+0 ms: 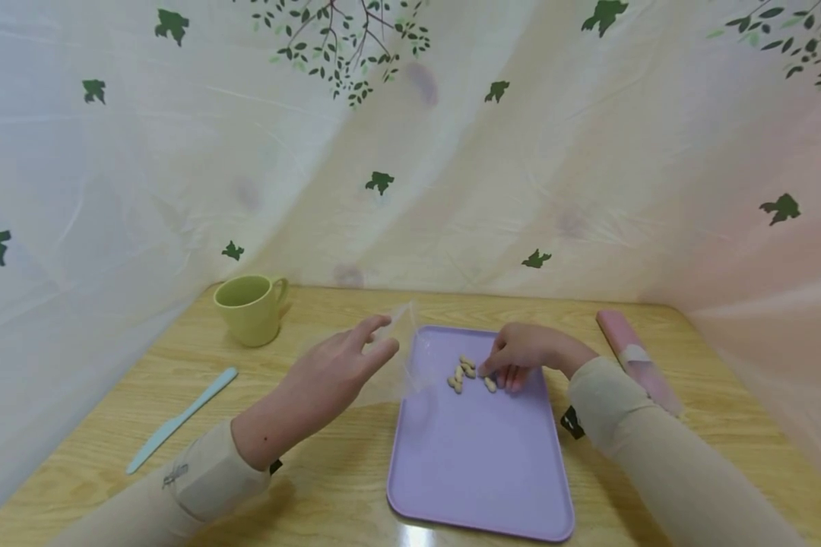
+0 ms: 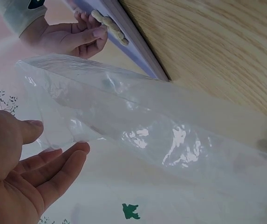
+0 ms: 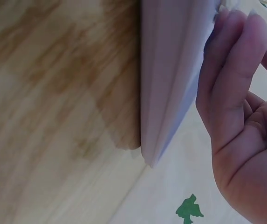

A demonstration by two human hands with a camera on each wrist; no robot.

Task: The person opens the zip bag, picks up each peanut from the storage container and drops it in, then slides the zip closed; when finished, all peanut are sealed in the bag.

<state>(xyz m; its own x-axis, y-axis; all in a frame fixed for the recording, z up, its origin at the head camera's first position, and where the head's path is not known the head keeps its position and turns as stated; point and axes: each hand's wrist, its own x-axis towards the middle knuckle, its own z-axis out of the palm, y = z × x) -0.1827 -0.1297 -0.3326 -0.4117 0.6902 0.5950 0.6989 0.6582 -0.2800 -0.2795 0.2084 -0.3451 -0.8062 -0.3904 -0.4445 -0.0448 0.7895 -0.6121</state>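
Note:
My left hand (image 1: pixel 335 372) holds a clear plastic bag (image 2: pixel 138 126) by its edge, with thumb and fingers around the film. The bag hangs beside the left rim of a purple tray (image 1: pixel 479 463). On the far half of that tray lie several unshelled peanuts (image 1: pixel 459 374). My right hand (image 1: pixel 523 353) reaches down among them from the right, thumb and fingertips pinching at a peanut (image 2: pixel 110 25). In the right wrist view the curled fingers (image 3: pixel 233 60) are over the tray's rim, and their tips are mostly cut off by the frame's top.
A yellow-green mug (image 1: pixel 249 311) stands at the back left of the wooden table (image 1: pixel 328 471). Nearer on that side lies a pale blue plastic knife (image 1: pixel 181 419). A pink roll with a pale band (image 1: pixel 619 338) lies right of the tray, partly behind my right sleeve. A printed curtain hangs behind.

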